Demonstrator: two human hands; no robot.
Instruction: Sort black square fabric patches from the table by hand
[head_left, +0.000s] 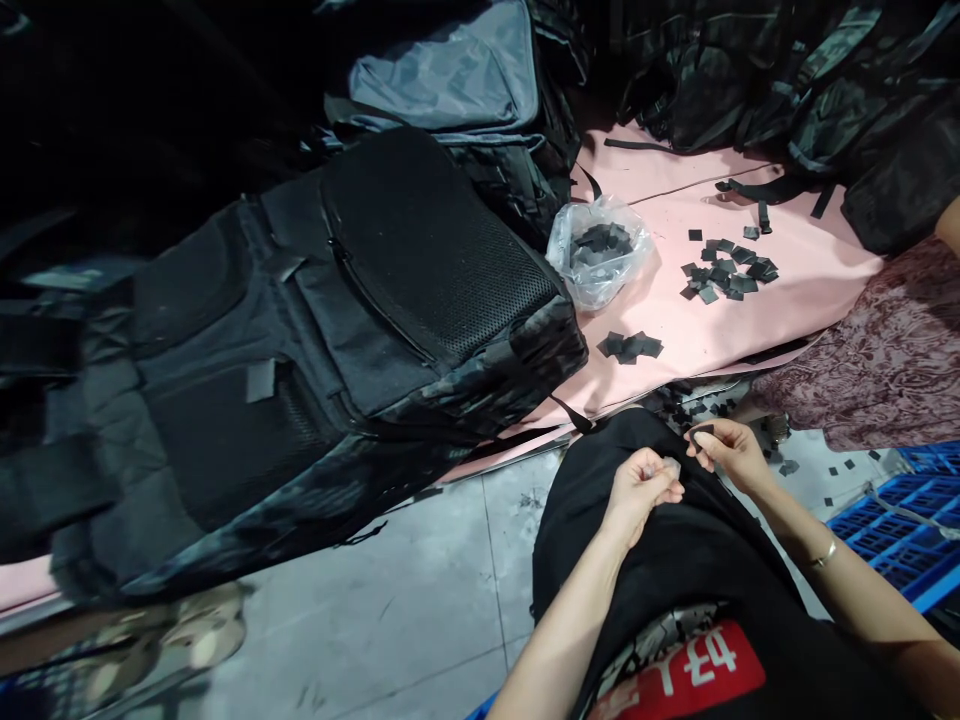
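Just above my lap, my left hand (639, 490) is closed, thumb and fingers pinching a small pale, translucent piece (673, 466). A little to its right, my right hand (729, 452) grips a small black square patch (703, 432) between thumb and fingers. The two hands are close together but apart. Beyond them on the pink table cover (667, 355) lie a small group of black squares (630, 347) and a larger scattered pile of squares (731, 270). A clear plastic bag (600, 285) between these and the backpack holds more dark squares.
A large black backpack (442, 270) lies along the left of the table, with a grey-lined open bag (457, 80) behind it. More dark bags (750, 80) are at the back right. A person's patterned clothing (885, 340) and a blue crate (892, 530) are at the right.
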